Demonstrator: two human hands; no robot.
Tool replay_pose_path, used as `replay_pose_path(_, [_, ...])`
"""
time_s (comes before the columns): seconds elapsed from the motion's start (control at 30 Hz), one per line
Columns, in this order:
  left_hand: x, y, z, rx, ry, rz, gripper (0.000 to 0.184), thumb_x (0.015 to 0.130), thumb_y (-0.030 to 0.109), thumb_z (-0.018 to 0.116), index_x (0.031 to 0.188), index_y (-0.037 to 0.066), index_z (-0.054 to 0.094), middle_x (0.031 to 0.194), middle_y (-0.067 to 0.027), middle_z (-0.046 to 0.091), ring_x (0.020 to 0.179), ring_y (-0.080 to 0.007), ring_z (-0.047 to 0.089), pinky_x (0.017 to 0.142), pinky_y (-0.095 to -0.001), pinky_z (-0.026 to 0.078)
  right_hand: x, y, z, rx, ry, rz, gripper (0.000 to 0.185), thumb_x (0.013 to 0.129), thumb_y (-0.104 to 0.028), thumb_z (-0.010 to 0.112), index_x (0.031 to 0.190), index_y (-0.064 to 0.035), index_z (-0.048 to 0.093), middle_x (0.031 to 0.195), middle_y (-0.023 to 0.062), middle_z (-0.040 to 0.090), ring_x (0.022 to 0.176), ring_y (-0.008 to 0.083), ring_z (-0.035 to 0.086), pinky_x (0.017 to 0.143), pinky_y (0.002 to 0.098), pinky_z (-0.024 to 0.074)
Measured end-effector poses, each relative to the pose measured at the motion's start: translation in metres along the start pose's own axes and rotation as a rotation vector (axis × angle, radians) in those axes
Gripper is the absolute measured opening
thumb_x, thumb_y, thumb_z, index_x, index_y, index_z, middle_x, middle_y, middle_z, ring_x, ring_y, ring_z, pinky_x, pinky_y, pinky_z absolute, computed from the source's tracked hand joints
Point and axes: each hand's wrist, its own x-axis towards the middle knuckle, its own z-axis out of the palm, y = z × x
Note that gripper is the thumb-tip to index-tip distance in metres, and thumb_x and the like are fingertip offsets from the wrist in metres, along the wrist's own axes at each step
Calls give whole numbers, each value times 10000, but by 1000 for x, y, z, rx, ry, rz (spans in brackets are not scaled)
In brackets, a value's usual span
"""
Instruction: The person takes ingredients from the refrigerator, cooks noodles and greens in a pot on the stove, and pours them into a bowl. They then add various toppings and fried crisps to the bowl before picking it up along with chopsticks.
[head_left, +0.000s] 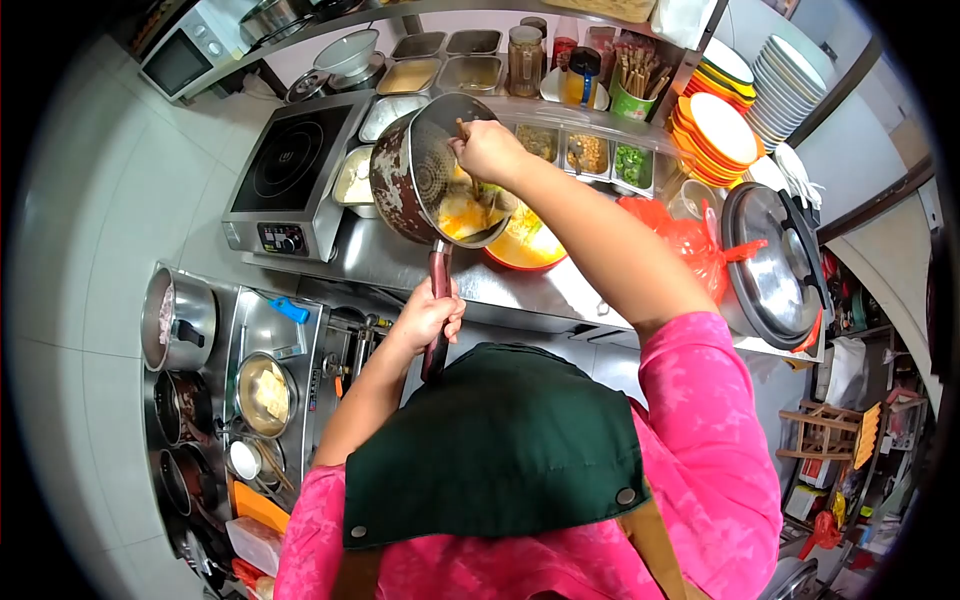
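My left hand (428,315) is wrapped around the dark red handle of a saucepan (395,185) with a worn brown outside. The pan is tilted toward the right, its mouth over an orange-rimmed bowl (528,245) holding yellowish food. Inside the pan lies yellow and whitish food (462,215), near its lower lip. Closed on a thin wooden utensil (461,128), my right hand (490,152) is at the pan's mouth. The utensil's lower end is among the food, and I cannot tell its exact kind.
An induction cooker (290,160) stands left of the pan. Behind are metal trays (470,72) and a topping rack with chopped greens (632,165). Stacked orange plates (715,130), a red plastic bag (680,245) and a lidded pot (775,265) occupy the right. Lower left holds a pan (266,395).
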Motion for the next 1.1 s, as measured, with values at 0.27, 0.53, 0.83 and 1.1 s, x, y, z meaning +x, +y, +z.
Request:
replay_pose_path(0.27, [1,-1,1,22,42,23,131,754,17,478,800,73,369,581,-10,428,398,-84,417,364,-250,413,-8,2,-46,-52,-56,115,324,788,-280,524,858,22,617,848,231,596,852,346,577,782,391,448])
replay_pose_path(0.53, [3,-4,-4,15,32,14,159,741,1,436,849,80,351,601,-46,441,402,-109,426,368,-273,409,-3,2,-35,454,-3,239,253,804,-281,522,878,-59,617,735,162,623,690,274,620,658,343,478])
replay_pose_path(0.83, [2,-4,-2,3,36,-1,151,745,6,446,828,85,346,591,-39,440,404,-108,431,372,-274,405,-8,9,12,144,112,40,276,785,-213,500,931,-2,604,867,214,596,847,338,574,779,382,451])
replay_pose_path(1.1, [1,-4,0,32,28,9,161,742,10,451,860,84,370,590,-34,433,396,-104,419,362,-265,404,-22,6,-40,98,-13,149,305,790,-259,506,872,12,618,849,237,593,854,351,571,790,388,441])
